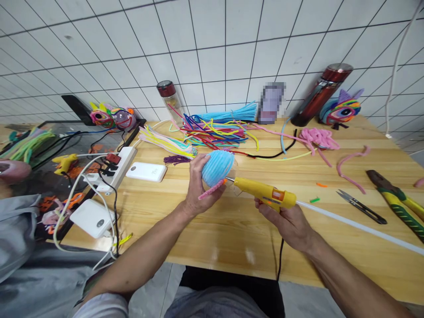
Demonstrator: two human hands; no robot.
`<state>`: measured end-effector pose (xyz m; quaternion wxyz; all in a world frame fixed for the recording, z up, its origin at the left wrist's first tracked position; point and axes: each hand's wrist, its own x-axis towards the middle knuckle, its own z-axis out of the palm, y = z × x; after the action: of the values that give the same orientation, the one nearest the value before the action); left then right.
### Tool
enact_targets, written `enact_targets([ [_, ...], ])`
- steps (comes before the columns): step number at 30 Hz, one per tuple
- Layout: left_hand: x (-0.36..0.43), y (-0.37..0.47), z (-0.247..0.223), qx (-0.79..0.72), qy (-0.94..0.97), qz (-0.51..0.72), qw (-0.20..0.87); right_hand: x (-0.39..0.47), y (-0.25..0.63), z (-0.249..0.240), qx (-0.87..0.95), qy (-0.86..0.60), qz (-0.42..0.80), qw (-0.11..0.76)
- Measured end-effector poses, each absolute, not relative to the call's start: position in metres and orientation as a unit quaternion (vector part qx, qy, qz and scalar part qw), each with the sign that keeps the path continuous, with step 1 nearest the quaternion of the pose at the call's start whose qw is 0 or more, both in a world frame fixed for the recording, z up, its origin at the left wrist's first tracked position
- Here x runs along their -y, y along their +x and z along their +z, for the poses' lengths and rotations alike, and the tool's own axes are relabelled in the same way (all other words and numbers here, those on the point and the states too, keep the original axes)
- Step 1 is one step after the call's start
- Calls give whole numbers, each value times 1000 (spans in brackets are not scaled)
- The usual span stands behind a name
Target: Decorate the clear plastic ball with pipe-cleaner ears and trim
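My left hand point(198, 190) is closed around a ball wrapped in light blue pipe cleaner point(217, 167). A short pink pipe cleaner strip point(212, 189) runs along its lower side, with a bit of orange at its end. My right hand point(288, 223) grips a yellow hot glue gun point(261, 190) by its handle. The gun's metal nozzle points left and meets or nearly meets the ball beside the orange bit. A long whitish glue stick point(357, 224) sticks out of the gun's back.
Bundled pipe cleaners point(215, 132) lie behind the ball. At right are thread snips point(362, 206), pliers point(394, 198) and a red thermos point(321, 95). A power bank point(146, 171), a power strip point(122, 165) and cables lie left, near a person's grey sleeve point(16, 229).
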<state>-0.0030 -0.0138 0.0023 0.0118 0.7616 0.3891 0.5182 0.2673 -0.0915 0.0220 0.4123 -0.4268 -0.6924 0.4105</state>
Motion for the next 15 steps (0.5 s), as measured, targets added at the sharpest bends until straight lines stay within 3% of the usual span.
enact_targets([
  [15, 14, -3, 2, -397, 759, 516, 15, 93, 268, 21, 691, -424, 414, 414],
])
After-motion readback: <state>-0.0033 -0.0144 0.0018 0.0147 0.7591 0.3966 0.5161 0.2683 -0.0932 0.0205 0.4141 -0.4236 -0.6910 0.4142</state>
